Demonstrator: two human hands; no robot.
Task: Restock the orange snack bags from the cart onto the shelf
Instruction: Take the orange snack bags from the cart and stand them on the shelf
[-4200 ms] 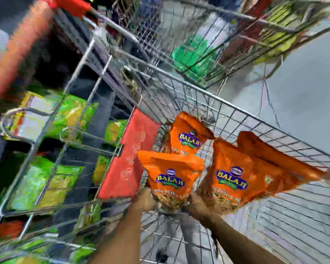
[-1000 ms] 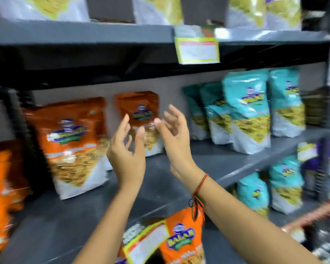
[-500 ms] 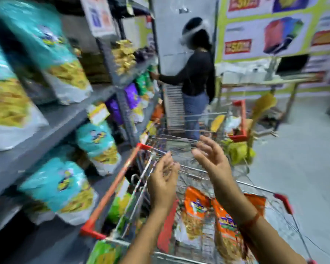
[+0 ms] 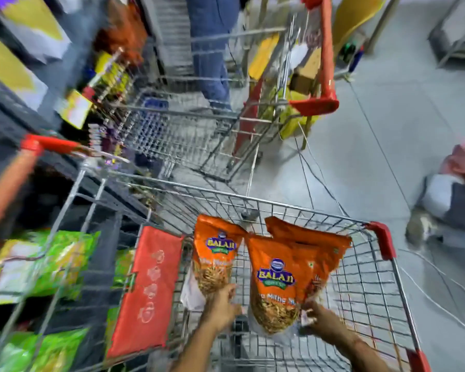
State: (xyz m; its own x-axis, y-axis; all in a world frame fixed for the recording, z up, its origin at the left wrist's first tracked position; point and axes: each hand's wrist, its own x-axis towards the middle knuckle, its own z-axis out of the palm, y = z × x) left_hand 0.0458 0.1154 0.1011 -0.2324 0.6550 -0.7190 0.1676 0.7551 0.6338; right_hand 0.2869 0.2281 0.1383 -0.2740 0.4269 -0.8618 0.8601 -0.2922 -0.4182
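Observation:
Three orange snack bags stand in the wire cart (image 4: 381,291): a left bag (image 4: 215,253), a front bag (image 4: 277,280) and a third bag (image 4: 313,244) leaning behind the front one. My left hand (image 4: 220,304) reaches into the basket and closes on the bottom edge of the left bag. My right hand (image 4: 320,320) grips the lower right corner of the front bag. The picture is motion-blurred, so finger detail is soft. The shelf with orange bags is out of view.
A red seat flap (image 4: 148,285) hangs at the cart's left. Green snack bags (image 4: 46,261) fill the low shelf on the left. A second cart (image 4: 185,130) stands just ahead, with a person's jeans-clad legs (image 4: 210,49) behind it. Grey floor lies to the right.
My view dropped from the aisle down into the cart. Both hands, open above the cart half a second ago, came down onto the bottoms of two orange bags.

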